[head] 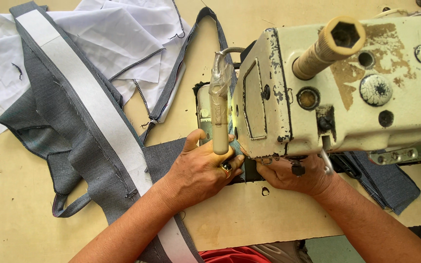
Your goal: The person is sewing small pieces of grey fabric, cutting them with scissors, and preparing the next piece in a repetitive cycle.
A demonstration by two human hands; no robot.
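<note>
A worn cream sewing machine (347, 92) fills the right of the head view. Grey fabric (86, 146) with a long white strip (98, 104) runs from the upper left down to the machine's needle area. My left hand (200, 170), with a ring on one finger, presses flat on the grey fabric just left of the presser foot. My right hand (296, 175) rests under the machine head, fingers pinching the fabric by the needle. The needle itself is hidden by the machine head and a small lamp (220, 112).
White cloth pieces (118, 34) lie at the upper left of the beige table (249, 214). More grey fabric (386, 180) hangs out to the right of the machine. Something red (230, 255) shows below the table's front edge.
</note>
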